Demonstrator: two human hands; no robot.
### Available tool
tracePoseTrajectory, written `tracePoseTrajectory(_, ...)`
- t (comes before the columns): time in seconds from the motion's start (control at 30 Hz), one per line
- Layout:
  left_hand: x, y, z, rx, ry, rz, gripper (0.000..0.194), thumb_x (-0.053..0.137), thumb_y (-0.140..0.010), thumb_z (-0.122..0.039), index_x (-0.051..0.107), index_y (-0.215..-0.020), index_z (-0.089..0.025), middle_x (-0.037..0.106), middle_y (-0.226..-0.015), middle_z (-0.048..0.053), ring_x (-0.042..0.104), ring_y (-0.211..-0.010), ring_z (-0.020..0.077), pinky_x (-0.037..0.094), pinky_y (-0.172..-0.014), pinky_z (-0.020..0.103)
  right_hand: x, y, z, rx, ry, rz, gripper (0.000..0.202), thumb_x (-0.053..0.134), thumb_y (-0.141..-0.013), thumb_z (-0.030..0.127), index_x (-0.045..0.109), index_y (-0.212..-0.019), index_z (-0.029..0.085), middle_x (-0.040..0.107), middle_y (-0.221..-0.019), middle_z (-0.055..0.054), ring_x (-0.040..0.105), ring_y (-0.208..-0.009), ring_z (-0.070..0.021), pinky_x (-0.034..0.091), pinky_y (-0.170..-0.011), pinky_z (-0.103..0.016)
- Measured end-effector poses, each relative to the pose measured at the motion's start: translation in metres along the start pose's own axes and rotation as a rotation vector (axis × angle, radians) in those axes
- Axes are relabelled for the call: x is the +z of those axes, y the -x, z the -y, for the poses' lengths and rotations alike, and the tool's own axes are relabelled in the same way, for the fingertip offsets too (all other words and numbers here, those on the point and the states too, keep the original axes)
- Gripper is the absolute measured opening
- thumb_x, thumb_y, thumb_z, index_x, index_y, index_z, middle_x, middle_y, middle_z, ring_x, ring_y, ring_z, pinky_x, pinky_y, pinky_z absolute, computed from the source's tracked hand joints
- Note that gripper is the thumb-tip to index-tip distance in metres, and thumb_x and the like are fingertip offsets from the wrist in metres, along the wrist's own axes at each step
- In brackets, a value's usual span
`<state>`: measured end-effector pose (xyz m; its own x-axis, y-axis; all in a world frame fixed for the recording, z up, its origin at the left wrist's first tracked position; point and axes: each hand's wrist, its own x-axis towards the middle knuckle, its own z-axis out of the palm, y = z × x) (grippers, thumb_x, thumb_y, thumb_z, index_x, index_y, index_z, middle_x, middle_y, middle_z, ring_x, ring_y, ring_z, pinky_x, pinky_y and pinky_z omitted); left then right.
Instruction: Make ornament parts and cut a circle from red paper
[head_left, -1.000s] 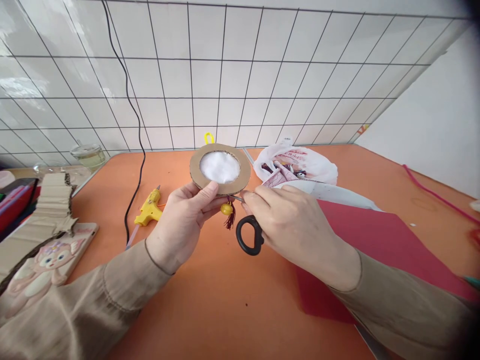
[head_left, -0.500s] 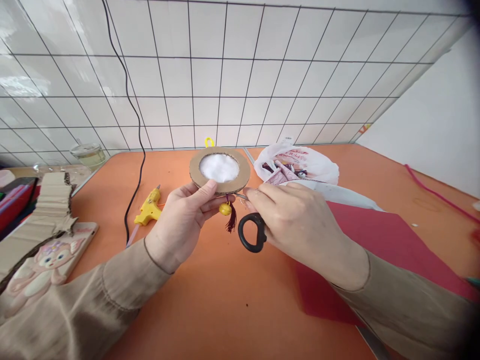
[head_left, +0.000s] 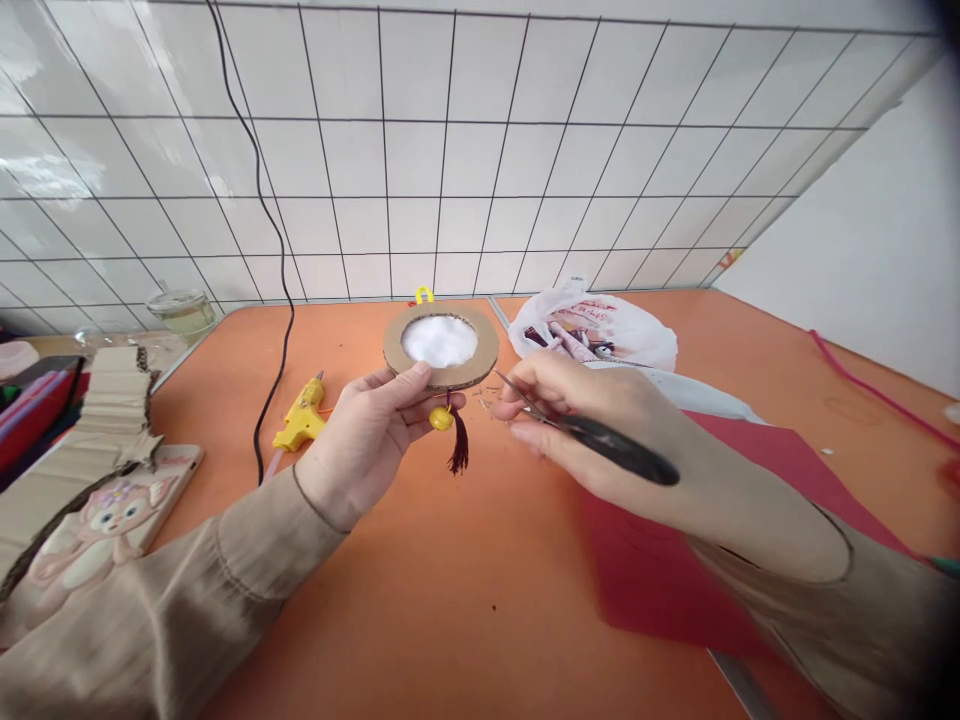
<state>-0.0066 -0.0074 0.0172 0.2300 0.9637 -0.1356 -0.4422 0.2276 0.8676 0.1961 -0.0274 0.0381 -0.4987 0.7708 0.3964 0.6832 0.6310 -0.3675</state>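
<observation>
My left hand (head_left: 367, 430) pinches the near left edge of a round cardboard ring (head_left: 486, 345), thumb on top and fingers beneath. White material (head_left: 440, 342) fills the ring's opening. From its near edge hang a yellow bell (head_left: 441, 418) and a dark red tassel (head_left: 459, 448); a yellow loop (head_left: 424, 295) shows at its far edge. Just right of the ring, my right hand (head_left: 577, 410) is closed around black-handled scissors (head_left: 622, 450), their thin blades pointing up and left, apart from the cardboard. Small scraps lie on the table beneath the blades.
A yellow glue gun (head_left: 301, 415) lies left, near a black cable (head_left: 283, 270). Torn corrugated cardboard (head_left: 112, 400) and a cartoon-decorated case (head_left: 112, 520) are farther left. A white plastic bag (head_left: 645, 335) stands behind my right hand; red sheets (head_left: 660, 570) lie under my right forearm.
My right hand has drawn the scissors right, away from the ring's near edge, and turned them so the handles point right. My left hand still holds the ring, nearly in place.
</observation>
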Motion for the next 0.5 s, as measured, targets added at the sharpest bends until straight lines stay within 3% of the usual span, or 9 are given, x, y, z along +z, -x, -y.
tracePoseTrajectory(0.13,0.000,0.000,-0.002,0.007,-0.021,-0.017,0.014,0.071,-0.081,-0.022,0.073,-0.087,-0.009,0.074,-0.079,0.013,0.067,-0.077,0.0218,0.049,-0.077,0.036,0.000,-0.003,-0.007,0.215,-0.295,-0.095,0.009,0.061,-0.088,0.029,0.065,-0.093,0.022,0.065,-0.068,0.004,0.056,-0.046,-0.0096,0.046,-0.044,-0.024)
tracePoseTrajectory(0.23,0.002,0.001,-0.003,-0.003,-0.014,-0.036,0.012,0.072,-0.080,-0.020,0.072,-0.086,-0.009,0.074,-0.079,0.012,0.068,-0.078,0.0214,0.049,-0.077,0.035,-0.001,-0.004,-0.009,0.162,-0.335,-0.172,0.016,0.058,-0.091,0.033,0.067,-0.093,0.021,0.061,-0.064,0.003,0.053,-0.043,-0.0092,0.047,-0.044,-0.025)
tracePoseTrajectory(0.33,0.003,0.003,-0.003,-0.020,-0.009,-0.044,0.010,0.069,-0.082,-0.018,0.072,-0.087,-0.009,0.074,-0.081,0.012,0.069,-0.078,0.0215,0.049,-0.076,0.034,-0.004,-0.003,-0.006,0.112,-0.371,-0.169,0.013,0.049,-0.094,0.023,0.061,-0.093,0.019,0.063,-0.068,0.002,0.054,-0.045,-0.0094,0.048,-0.047,-0.026)
tracePoseTrajectory(0.4,0.003,0.004,-0.005,-0.027,-0.002,-0.032,0.011,0.069,-0.083,-0.019,0.072,-0.087,-0.009,0.074,-0.082,0.012,0.068,-0.078,0.0215,0.050,-0.076,0.034,-0.006,-0.002,-0.003,0.087,-0.294,-0.165,0.010,0.048,-0.092,0.017,0.057,-0.088,0.020,0.063,-0.068,0.002,0.056,-0.050,-0.0105,0.048,-0.050,-0.026)
tracePoseTrajectory(0.5,0.002,0.004,-0.008,-0.046,0.025,0.003,0.013,0.068,-0.084,-0.020,0.073,-0.087,-0.009,0.073,-0.079,0.011,0.067,-0.077,0.0197,0.049,-0.075,0.032,-0.007,0.000,0.002,-0.065,0.023,-0.191,0.015,0.051,-0.091,0.015,0.057,-0.077,0.021,0.062,-0.064,0.001,0.057,-0.056,-0.0125,0.044,-0.052,-0.026)
